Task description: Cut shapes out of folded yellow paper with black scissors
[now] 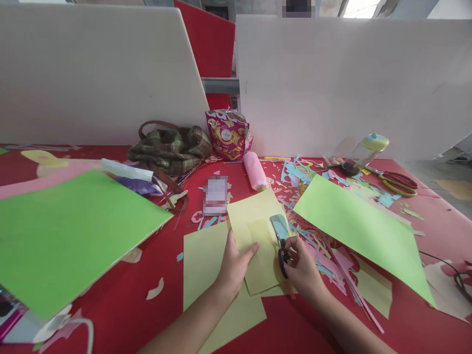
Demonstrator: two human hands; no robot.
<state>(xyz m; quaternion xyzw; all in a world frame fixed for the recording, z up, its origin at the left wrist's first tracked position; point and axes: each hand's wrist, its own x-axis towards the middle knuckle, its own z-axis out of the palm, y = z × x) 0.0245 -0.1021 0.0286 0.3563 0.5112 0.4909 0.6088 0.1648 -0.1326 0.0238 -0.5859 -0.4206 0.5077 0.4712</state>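
Note:
My left hand (236, 263) pinches a pale yellow sheet of paper (250, 211), thumb on top and fingers beneath. In my right hand (303, 265) is a pair of scissors (281, 248) with black handles, fingers through the loops. Its blades lie at the sheet's right side, over a light blue scrap (282, 225); whether they are cutting into the paper I cannot tell. A smaller yellow piece shows against the held sheet. Below my left hand, a larger yellow sheet (201, 260) rests on the red tabletop (147, 305).
Green sheets lie left (84, 236) and right (365, 236). Paper scraps (324, 255) are scattered right of my hands. Behind stand a pink bottle (254, 171), snack bag (227, 135) and plaid bag (169, 147). Red-and-yellow-handled scissors (400, 183) and a clear cup (368, 150) sit far right.

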